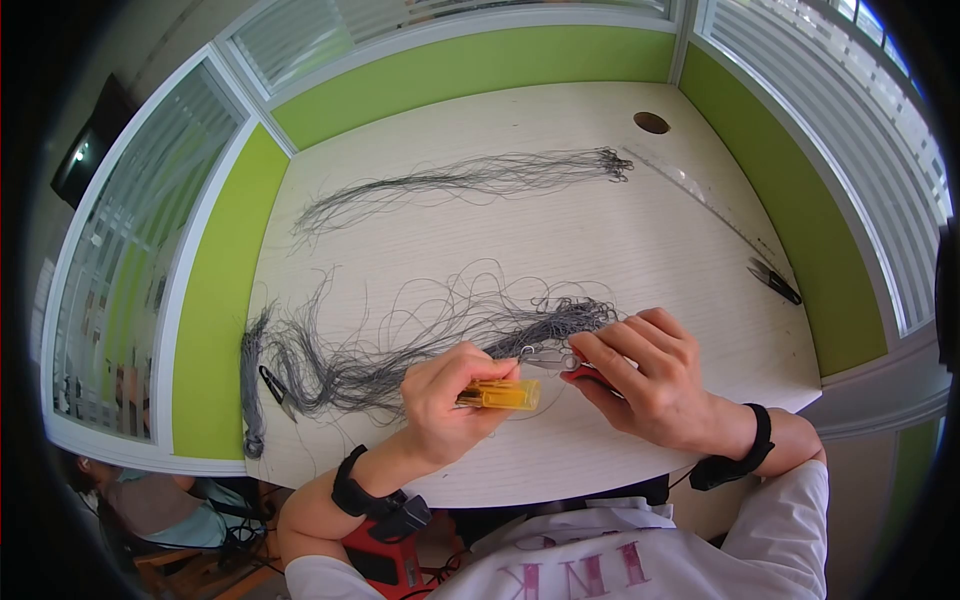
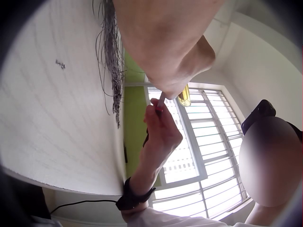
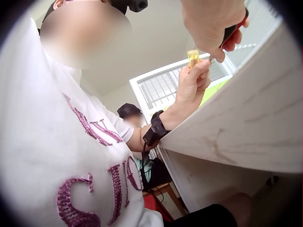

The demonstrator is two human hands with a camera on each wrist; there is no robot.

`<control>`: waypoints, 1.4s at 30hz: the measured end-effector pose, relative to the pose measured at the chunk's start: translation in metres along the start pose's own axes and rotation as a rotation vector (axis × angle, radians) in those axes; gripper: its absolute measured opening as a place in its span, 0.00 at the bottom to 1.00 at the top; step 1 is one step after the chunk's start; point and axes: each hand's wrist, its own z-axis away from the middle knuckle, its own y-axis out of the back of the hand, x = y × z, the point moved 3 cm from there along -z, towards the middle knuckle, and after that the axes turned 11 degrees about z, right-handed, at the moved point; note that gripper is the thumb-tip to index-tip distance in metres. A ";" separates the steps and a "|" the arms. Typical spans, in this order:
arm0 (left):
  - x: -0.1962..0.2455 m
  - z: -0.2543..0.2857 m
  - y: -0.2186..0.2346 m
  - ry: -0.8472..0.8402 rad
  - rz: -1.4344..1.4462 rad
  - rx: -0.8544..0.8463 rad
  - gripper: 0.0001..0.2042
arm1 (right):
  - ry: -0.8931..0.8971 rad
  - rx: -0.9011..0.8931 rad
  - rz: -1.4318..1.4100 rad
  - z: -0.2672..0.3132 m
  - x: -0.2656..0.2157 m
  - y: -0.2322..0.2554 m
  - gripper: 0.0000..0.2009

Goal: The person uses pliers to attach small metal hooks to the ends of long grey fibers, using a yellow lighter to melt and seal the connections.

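In the head view my left hand (image 1: pixel 450 400) grips a yellow translucent handle (image 1: pixel 512 394) in its curled fingers, while its thumb and fingertip pinch something small by a thin wire loop (image 1: pixel 527 352). My right hand (image 1: pixel 650 375) is curled round a red-handled tool (image 1: pixel 592 377), whose metal end points left at the left fingertips. Behind both hands lies a thick bundle of grey wires (image 1: pixel 550 325). The right wrist view shows the yellow handle (image 3: pixel 193 57) upright in the left hand (image 3: pixel 191 87) and the red and black tool (image 3: pixel 233 33) in the right hand (image 3: pixel 213 23).
A second wire bundle (image 1: pixel 450 178) lies farther back on the table (image 1: pixel 480 235). Right of it are a clear ruler (image 1: pixel 705 200) and black snips (image 1: pixel 775 283). More snips (image 1: pixel 275 388) and a short bundle (image 1: pixel 252 390) lie at the left. Green partitions surround the table; a person (image 1: pixel 150 500) sits lower left.
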 end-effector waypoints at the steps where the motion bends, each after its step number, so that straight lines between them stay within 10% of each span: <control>1: 0.000 0.000 0.000 -0.006 -0.011 -0.004 0.09 | -0.001 -0.012 0.005 0.000 0.000 0.000 0.16; 9: 0.000 0.002 0.001 -0.036 -0.015 -0.020 0.09 | -0.010 -0.066 -0.013 0.001 0.001 0.001 0.16; 12: 0.001 0.000 0.000 0.188 0.107 -0.033 0.08 | -0.044 -0.066 -0.096 0.002 0.003 -0.002 0.16; 14: -0.007 0.002 -0.004 0.633 0.431 0.069 0.08 | -0.062 -0.076 -0.119 0.001 0.006 -0.002 0.16; 17: -0.014 0.003 -0.003 0.683 0.478 0.095 0.09 | -0.040 -0.064 -0.070 -0.002 0.010 0.002 0.17; 21: -0.020 0.005 0.002 0.665 0.303 -0.080 0.09 | 0.108 -0.049 0.033 -0.023 0.008 0.019 0.17; 23: -0.011 0.005 -0.001 0.385 0.008 -0.319 0.09 | 0.164 -0.023 0.133 -0.037 0.005 0.027 0.16; 27: 0.004 0.000 0.008 0.235 0.161 -0.167 0.09 | 0.229 -0.062 0.272 -0.055 0.016 0.030 0.16; 31: -0.007 -0.008 0.033 0.518 0.350 0.134 0.07 | 0.301 -0.264 0.201 -0.061 -0.006 0.034 0.15; 37: -0.011 0.002 0.014 0.148 -0.118 -0.350 0.11 | 0.385 -0.073 0.168 -0.098 -0.019 0.026 0.15; 39: -0.006 0.001 0.015 0.149 -0.006 -0.318 0.11 | 0.356 -0.044 0.203 -0.098 -0.003 0.014 0.14; 42: -0.005 -0.009 0.038 0.350 0.261 0.170 0.09 | 0.317 -0.166 0.259 -0.085 0.007 0.009 0.13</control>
